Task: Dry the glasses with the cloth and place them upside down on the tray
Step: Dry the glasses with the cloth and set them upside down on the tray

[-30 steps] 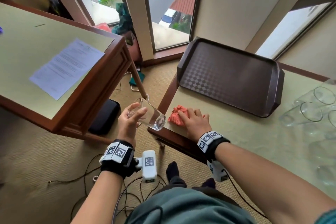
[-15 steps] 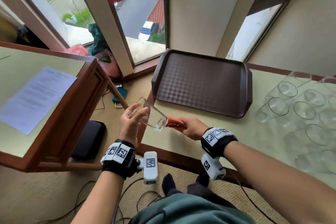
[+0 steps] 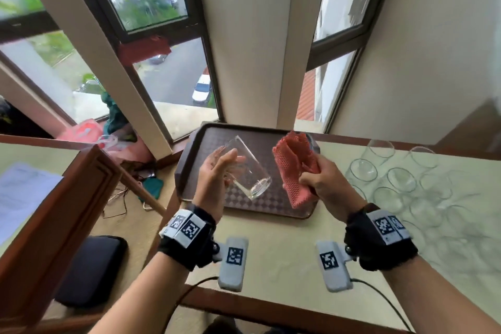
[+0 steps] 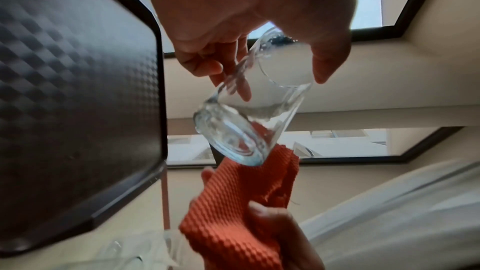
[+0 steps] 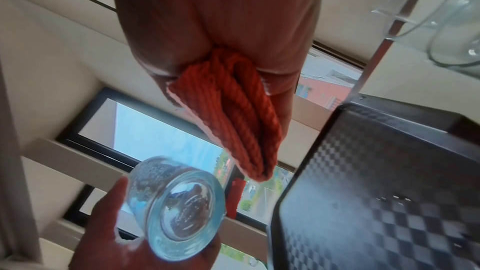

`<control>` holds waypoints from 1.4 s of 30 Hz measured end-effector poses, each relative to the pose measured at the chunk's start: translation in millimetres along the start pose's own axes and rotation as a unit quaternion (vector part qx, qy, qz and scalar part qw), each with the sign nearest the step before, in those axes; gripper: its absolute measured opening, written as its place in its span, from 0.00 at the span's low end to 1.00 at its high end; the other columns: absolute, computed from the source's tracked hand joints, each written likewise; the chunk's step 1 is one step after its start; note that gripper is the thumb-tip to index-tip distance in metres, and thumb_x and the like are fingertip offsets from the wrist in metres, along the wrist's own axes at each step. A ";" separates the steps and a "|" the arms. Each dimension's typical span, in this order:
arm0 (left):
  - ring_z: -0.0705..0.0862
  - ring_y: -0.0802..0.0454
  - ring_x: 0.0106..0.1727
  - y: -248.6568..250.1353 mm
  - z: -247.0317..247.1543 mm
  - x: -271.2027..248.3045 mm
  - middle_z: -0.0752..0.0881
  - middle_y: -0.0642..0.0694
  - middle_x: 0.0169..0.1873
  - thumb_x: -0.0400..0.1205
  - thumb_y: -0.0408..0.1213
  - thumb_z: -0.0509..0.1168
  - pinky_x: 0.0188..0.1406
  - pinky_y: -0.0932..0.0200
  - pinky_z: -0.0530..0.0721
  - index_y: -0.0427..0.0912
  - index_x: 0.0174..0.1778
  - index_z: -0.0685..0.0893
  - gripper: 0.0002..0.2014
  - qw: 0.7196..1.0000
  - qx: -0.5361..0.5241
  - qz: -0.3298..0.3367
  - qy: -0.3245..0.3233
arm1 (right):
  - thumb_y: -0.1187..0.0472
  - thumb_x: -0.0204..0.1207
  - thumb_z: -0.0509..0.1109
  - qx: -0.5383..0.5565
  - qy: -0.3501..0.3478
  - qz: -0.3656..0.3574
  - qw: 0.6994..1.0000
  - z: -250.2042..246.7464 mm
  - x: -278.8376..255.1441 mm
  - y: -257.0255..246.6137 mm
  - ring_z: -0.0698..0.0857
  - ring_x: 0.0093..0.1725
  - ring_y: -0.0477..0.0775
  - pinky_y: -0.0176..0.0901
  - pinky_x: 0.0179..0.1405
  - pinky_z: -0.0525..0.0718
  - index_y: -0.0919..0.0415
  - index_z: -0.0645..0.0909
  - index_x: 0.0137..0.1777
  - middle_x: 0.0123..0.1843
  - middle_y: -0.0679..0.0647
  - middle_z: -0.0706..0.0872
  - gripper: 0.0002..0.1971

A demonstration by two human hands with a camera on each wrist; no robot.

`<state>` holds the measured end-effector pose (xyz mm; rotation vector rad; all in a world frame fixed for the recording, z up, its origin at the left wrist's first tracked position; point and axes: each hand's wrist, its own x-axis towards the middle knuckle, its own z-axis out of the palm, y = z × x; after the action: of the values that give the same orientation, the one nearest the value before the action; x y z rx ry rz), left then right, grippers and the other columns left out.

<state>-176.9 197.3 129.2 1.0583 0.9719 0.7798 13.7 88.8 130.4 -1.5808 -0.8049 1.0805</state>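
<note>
My left hand (image 3: 217,168) grips a clear drinking glass (image 3: 249,171) in the air above the dark brown tray (image 3: 187,168), base tilted towards me and to the right. In the left wrist view the glass (image 4: 246,128) hangs from the fingers (image 4: 202,65), its thick base pointing at the cloth (image 4: 241,208). My right hand (image 3: 322,184) holds the orange-red waffle cloth (image 3: 295,165) bunched up, a short way right of the glass and apart from it. The right wrist view shows the cloth (image 5: 233,118) squeezed in the fist and the glass base (image 5: 182,208) below it.
Several more clear glasses (image 3: 401,179) stand mouth-up on the pale green table (image 3: 284,260) right of the tray. A second wooden table (image 3: 62,198) with a sheet of paper (image 3: 19,195) is at the left. Windows and a wall pillar lie behind.
My right hand lifted the cloth off the table and raised it beside the glass. My left hand carried the glass right, over the tray. My head turned up and right.
</note>
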 end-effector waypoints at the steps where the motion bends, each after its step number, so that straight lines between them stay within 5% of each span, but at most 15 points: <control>1: 0.87 0.52 0.45 4.9 9.6 1.5 0.92 0.44 0.50 0.72 0.54 0.68 0.53 0.48 0.77 0.47 0.59 0.84 0.22 1.000 -0.002 0.004 -0.021 | 0.83 0.77 0.60 0.006 0.004 -0.014 1.000 -6.2 1.2 -5.1 0.88 0.44 0.52 0.44 0.46 0.88 0.55 0.81 0.55 0.42 0.49 0.90 0.22; 5: 0.83 0.47 0.54 25.9 43.5 9.3 0.90 0.48 0.49 0.76 0.60 0.69 0.63 0.43 0.74 0.52 0.50 0.90 0.18 0.995 -0.033 0.004 -0.089 | 0.81 0.79 0.59 0.034 0.022 -0.063 0.997 -16.8 -2.9 -34.0 0.88 0.43 0.46 0.38 0.43 0.87 0.55 0.80 0.56 0.40 0.44 0.90 0.20; 8: 0.87 0.51 0.58 51.0 63.9 13.7 0.93 0.52 0.50 0.64 0.71 0.67 0.66 0.43 0.77 0.53 0.63 0.80 0.36 0.992 -0.040 -0.009 -0.117 | 0.81 0.81 0.58 0.057 0.044 -0.095 0.993 -18.3 -2.9 -59.1 0.90 0.51 0.48 0.46 0.52 0.89 0.49 0.79 0.60 0.50 0.48 0.91 0.25; 11: 0.85 0.53 0.58 73.7 76.4 16.5 0.90 0.49 0.56 0.70 0.69 0.59 0.72 0.37 0.74 0.49 0.74 0.73 0.40 0.989 -0.037 0.000 -0.145 | 0.79 0.82 0.57 0.075 0.054 -0.127 0.988 -14.4 -0.8 -79.4 0.87 0.64 0.54 0.61 0.66 0.84 0.41 0.75 0.68 0.65 0.51 0.87 0.29; 14: 0.88 0.51 0.56 85.8 84.0 17.1 0.91 0.50 0.53 0.71 0.67 0.57 0.70 0.36 0.79 0.46 0.76 0.73 0.40 0.988 -0.031 0.024 -0.152 | 0.76 0.84 0.55 0.077 0.053 -0.149 0.984 -3.0 -1.3 -90.8 0.84 0.69 0.53 0.64 0.71 0.81 0.41 0.71 0.76 0.71 0.49 0.83 0.31; 18: 0.91 0.54 0.43 88.1 90.5 12.1 0.93 0.55 0.40 0.78 0.61 0.57 0.53 0.45 0.88 0.51 0.57 0.80 0.21 0.983 -0.016 0.054 -0.173 | 0.72 0.85 0.52 0.098 0.030 -0.159 0.982 14.8 -6.7 -97.2 0.86 0.66 0.53 0.62 0.67 0.85 0.42 0.66 0.82 0.74 0.49 0.81 0.31; 20: 0.91 0.50 0.49 88.5 90.8 9.2 0.92 0.52 0.45 0.87 0.55 0.55 0.51 0.48 0.91 0.50 0.57 0.80 0.15 0.978 -0.005 0.072 -0.195 | 0.63 0.80 0.58 0.097 0.005 -0.181 0.979 18.8 -10.4 -99.0 0.83 0.70 0.59 0.64 0.66 0.85 0.42 0.65 0.83 0.77 0.52 0.78 0.31; 24: 0.85 0.37 0.67 89.6 83.5 9.1 0.83 0.32 0.66 0.77 0.50 0.72 0.65 0.35 0.85 0.38 0.78 0.69 0.36 0.963 -0.013 0.122 -0.242 | 0.55 0.69 0.74 0.039 -0.027 -0.229 0.972 22.3 -16.5 -99.2 0.80 0.75 0.53 0.63 0.70 0.82 0.45 0.57 0.85 0.79 0.51 0.75 0.45; 28: 0.88 0.42 0.60 92.2 74.5 10.7 0.85 0.37 0.58 0.81 0.46 0.66 0.57 0.36 0.89 0.36 0.74 0.73 0.27 0.954 -0.024 0.145 -0.263 | 0.68 0.67 0.79 0.050 -0.052 -0.221 0.973 28.8 -15.2 -96.2 0.82 0.73 0.53 0.64 0.68 0.84 0.49 0.56 0.85 0.78 0.51 0.77 0.50; 31: 0.87 0.41 0.63 92.9 67.2 11.4 0.85 0.36 0.63 0.79 0.59 0.66 0.57 0.44 0.89 0.40 0.76 0.73 0.35 0.950 -0.023 0.139 -0.278 | 0.67 0.63 0.81 0.055 -0.043 -0.218 0.974 32.9 -14.1 -99.0 0.84 0.70 0.54 0.58 0.67 0.85 0.48 0.64 0.79 0.72 0.52 0.82 0.45; 34: 0.82 0.37 0.71 95.9 61.3 16.0 0.82 0.34 0.71 0.73 0.68 0.70 0.68 0.37 0.83 0.42 0.80 0.70 0.45 0.944 0.013 0.139 -0.300 | 0.60 0.63 0.82 0.079 -0.036 -0.218 0.972 33.8 -13.5 -100.2 0.85 0.68 0.55 0.58 0.66 0.86 0.45 0.68 0.77 0.70 0.53 0.84 0.42; 38: 0.87 0.51 0.65 101.7 53.4 23.7 0.90 0.53 0.60 0.80 0.51 0.71 0.62 0.49 0.87 0.51 0.70 0.78 0.23 0.944 0.003 0.134 -0.302 | 0.61 0.67 0.81 0.055 0.022 -0.236 0.970 36.7 -12.1 -103.5 0.84 0.70 0.49 0.59 0.70 0.83 0.51 0.64 0.82 0.72 0.50 0.82 0.44; 40: 0.85 0.44 0.66 102.5 53.6 21.1 0.88 0.46 0.59 0.82 0.41 0.67 0.69 0.40 0.82 0.45 0.69 0.77 0.19 0.942 -0.013 0.125 -0.311 | 0.60 0.67 0.81 0.010 0.044 -0.256 0.966 39.3 -11.4 -103.1 0.82 0.72 0.47 0.59 0.72 0.82 0.51 0.62 0.83 0.73 0.48 0.80 0.46; 42: 0.85 0.44 0.64 104.3 56.9 18.9 0.87 0.44 0.57 0.79 0.40 0.66 0.66 0.47 0.84 0.44 0.70 0.75 0.21 0.942 -0.005 0.129 -0.309 | 0.58 0.65 0.82 -0.015 0.054 -0.264 0.963 42.2 -10.4 -101.6 0.81 0.73 0.47 0.59 0.72 0.82 0.52 0.60 0.83 0.74 0.49 0.79 0.48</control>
<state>-124.2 227.0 233.1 1.3291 0.2963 0.5973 -27.6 121.6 227.6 -1.3253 -1.0905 0.5925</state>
